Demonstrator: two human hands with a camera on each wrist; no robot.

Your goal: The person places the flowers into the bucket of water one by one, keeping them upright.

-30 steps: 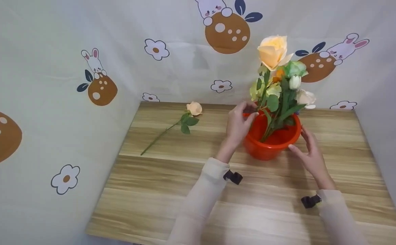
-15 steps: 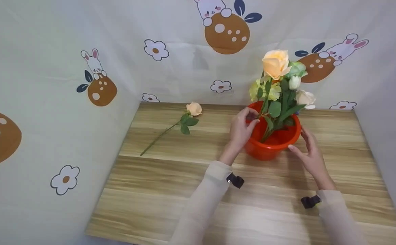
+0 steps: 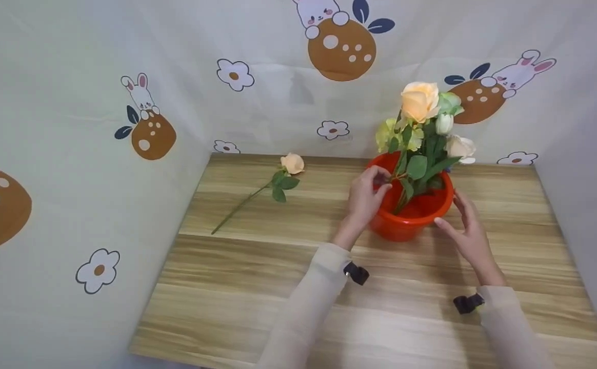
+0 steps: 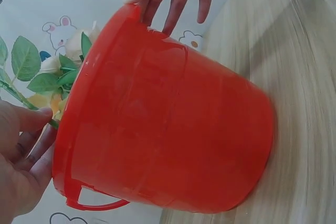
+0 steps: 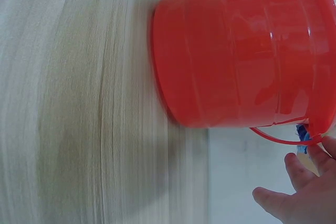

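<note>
An open red bucket stands upright on the table, with several artificial flowers leaning inside it. My left hand is at the bucket's left rim, thumb and fingers pinching the green stem of a large peach rose. The rose is upright in front of the other blooms, its lower stem down in the bucket. On the opposite side my right hand touches the rim with thumb and fingertips, its fingers mostly straight and spread in the left wrist view. A thin red handle hangs at the bucket's side.
A second peach rose lies on the wooden table left of the bucket, its stem toward the front left. Printed cloth with rabbits and flowers hangs behind and along both sides of the table.
My left hand has come down and slightly right with the peach rose, which sinks lower into the bucket. My right hand and the loose rose stay in place.
</note>
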